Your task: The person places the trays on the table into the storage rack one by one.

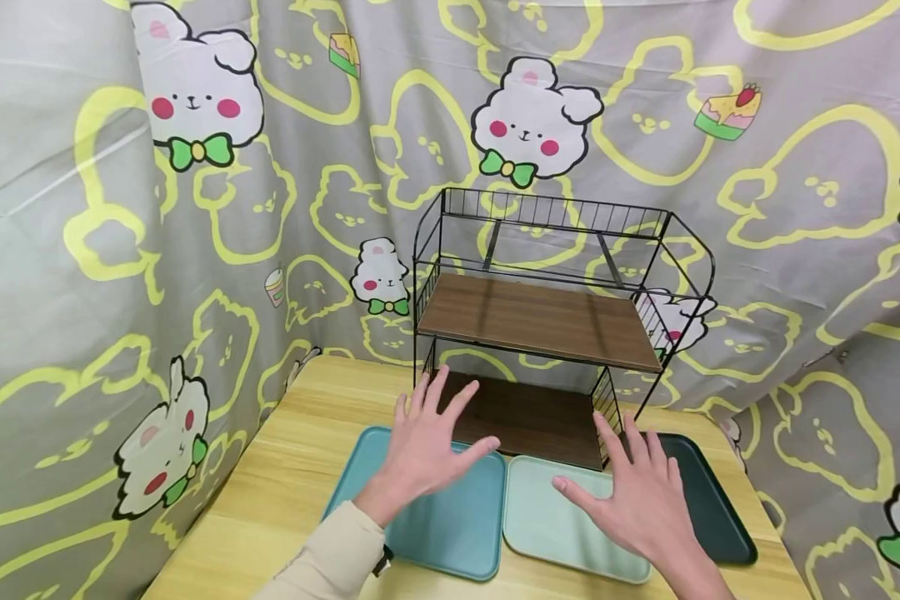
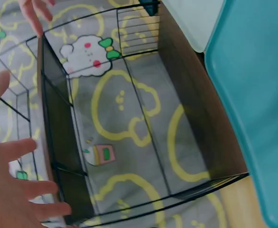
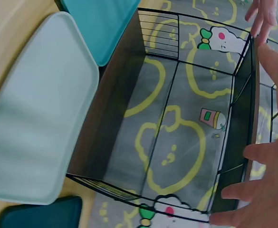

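Observation:
My left hand [image 1: 429,446] is held out with fingers spread and nothing in it, over the far part of a blue tray [image 1: 457,537] in the head view. Fingers also apart, my right hand [image 1: 641,492] hovers above a pale mint tray [image 1: 543,512], likewise holding nothing. Beyond both hands stands a two-tier black wire rack [image 1: 540,321] with brown wood-look shelves. In the wrist views, the left hand [image 2: 10,175] and the right hand [image 3: 272,161] appear beside the upper shelf board; whether they touch it I cannot tell.
A dark green tray [image 1: 708,500] lies at the right, partly behind my right hand. All three trays rest on a light wooden table [image 1: 232,508] before the rack. Grey curtain cloth [image 1: 405,117] with a cartoon rabbit print hangs behind and along both sides.

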Action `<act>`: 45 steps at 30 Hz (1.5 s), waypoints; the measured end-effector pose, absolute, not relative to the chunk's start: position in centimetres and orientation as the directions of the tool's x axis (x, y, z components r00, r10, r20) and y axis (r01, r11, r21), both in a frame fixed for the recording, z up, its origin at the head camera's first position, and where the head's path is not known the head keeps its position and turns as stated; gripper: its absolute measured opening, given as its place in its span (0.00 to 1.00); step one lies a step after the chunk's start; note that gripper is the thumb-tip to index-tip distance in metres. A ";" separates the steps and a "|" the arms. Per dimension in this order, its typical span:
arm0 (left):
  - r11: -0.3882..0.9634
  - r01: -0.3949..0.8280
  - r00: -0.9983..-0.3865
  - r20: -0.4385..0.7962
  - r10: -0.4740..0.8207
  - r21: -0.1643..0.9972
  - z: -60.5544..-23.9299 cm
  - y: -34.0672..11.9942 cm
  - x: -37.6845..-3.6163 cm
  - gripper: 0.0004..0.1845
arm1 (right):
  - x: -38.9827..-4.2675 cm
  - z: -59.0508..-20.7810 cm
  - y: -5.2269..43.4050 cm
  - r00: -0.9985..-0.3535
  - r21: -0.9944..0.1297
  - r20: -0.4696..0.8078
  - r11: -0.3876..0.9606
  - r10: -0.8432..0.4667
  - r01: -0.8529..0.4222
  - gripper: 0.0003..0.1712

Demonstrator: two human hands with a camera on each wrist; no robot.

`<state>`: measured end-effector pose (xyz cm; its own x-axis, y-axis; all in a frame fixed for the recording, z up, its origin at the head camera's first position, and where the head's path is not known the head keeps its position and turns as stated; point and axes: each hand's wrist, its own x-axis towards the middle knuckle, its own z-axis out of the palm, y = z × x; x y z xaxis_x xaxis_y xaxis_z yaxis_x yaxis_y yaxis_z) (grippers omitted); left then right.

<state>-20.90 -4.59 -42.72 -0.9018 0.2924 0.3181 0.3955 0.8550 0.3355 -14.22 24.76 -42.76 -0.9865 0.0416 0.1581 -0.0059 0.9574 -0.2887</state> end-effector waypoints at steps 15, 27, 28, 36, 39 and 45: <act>0.311 0.382 -0.874 0.450 -0.185 0.870 -41.7 -7.2 -27.0 0.36 | -12.6 -47.1 31.4 -0.910 -0.686 0.089 0.687 0.406 0.240 0.52; 0.062 0.262 -0.959 0.267 -0.092 0.963 -41.2 -7.7 -33.5 0.49 | -13.1 -54.1 40.5 -0.710 -0.844 -0.088 0.326 0.699 0.426 0.51; 0.067 0.251 -0.963 0.256 -0.080 0.966 -41.2 -7.6 -33.6 0.48 | -13.2 -54.6 41.1 -0.699 -0.845 -0.099 0.312 0.708 0.435 0.51; 0.139 0.219 -0.972 0.228 -0.050 0.966 -41.2 -7.1 -34.3 0.46 | -13.9 -58.3 44.7 -0.667 -0.839 -0.162 0.255 0.727 0.481 0.51; 0.144 0.215 -0.973 0.225 -0.056 0.966 -41.1 -7.1 -34.4 0.44 | -14.0 -59.8 45.7 -0.647 -0.824 -0.196 0.234 0.737 0.515 0.50; 0.151 0.228 -0.969 0.239 -0.061 0.962 -41.0 -7.1 -34.6 0.42 | -14.5 -61.5 46.8 -0.619 -0.804 -0.214 0.223 0.756 0.551 0.47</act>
